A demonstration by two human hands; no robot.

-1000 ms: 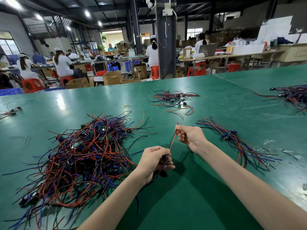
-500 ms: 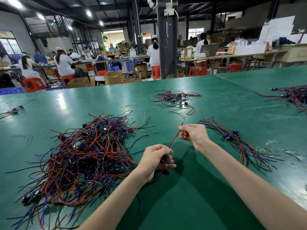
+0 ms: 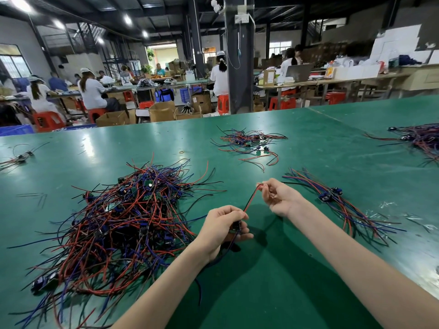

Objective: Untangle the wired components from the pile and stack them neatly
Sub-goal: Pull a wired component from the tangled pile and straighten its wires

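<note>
- well, the left hand [image 3: 223, 224] grips 1 wired component [image 3: 236, 226] by its small dark module, fingers curled round it, low over the green table [image 3: 297, 288] and just right of the big pile [image 3: 123, 217]. i think holding the body keeps it fixed while the leads are drawn straight.
- the right hand [image 3: 279, 198] pinches the far end of the red wire [image 3: 249, 200] btw thumb and forefinger, other fingers loosely curled. the wire runs almost straight from one hand to the other, probably so it will lie parallel w/ the rest.
- the dark and blue leads of the same component hang under the left hand, along the wrist. they are not yet straightened, i judge.
- the neat stack [image 3: 337, 200] lies just right of the right hand, wires mostly in one direction. it is likely kept near so a finished piece goes there w/ a short move.
- counts: 2 hands, 1 component in hand, 1 big pile, 1 neat stack.
- 3 more wire groups lie well apart: far group [image 3: 249, 141], right-edge group [image 3: 420, 138], left-edge group [image 3: 19, 157].
- the big pile is too tangled to count. in the neat stack i see approx 2-3 modules, not exact.
</note>
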